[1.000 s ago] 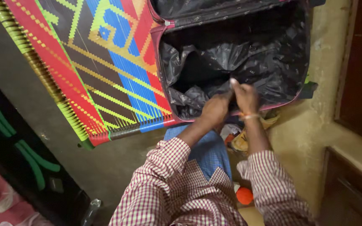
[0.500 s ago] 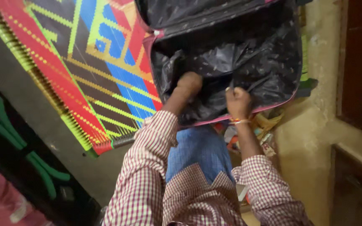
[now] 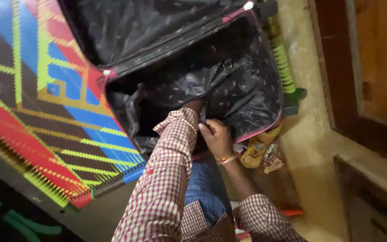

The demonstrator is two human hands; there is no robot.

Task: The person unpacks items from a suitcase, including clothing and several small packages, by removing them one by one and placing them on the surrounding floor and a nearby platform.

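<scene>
An open suitcase [image 3: 267,127] with a pink rim and loose black patterned lining [image 3: 247,89] lies on a woven cot. My left arm, in a red-and-white checked sleeve [image 3: 171,152], reaches deep into the suitcase, and the hand itself is hidden under the lining. My right hand [image 3: 216,136], with a thread band at the wrist, is closed on a fold of the lining at the suitcase's near edge. The suitcase lid [image 3: 135,27] stands open behind.
The cot's bright woven surface [image 3: 45,89] in red, blue, green and brown spreads to the left. Yellow snack wrappers [image 3: 258,150] lie just below the suitcase's near rim. A wooden door and frame [image 3: 372,67] stand at the right, beside a yellowish wall.
My left arm has gone deeper into the suitcase, so the hand is now hidden. My right hand has stayed gripping the lining. The view has swung closer and tilted.
</scene>
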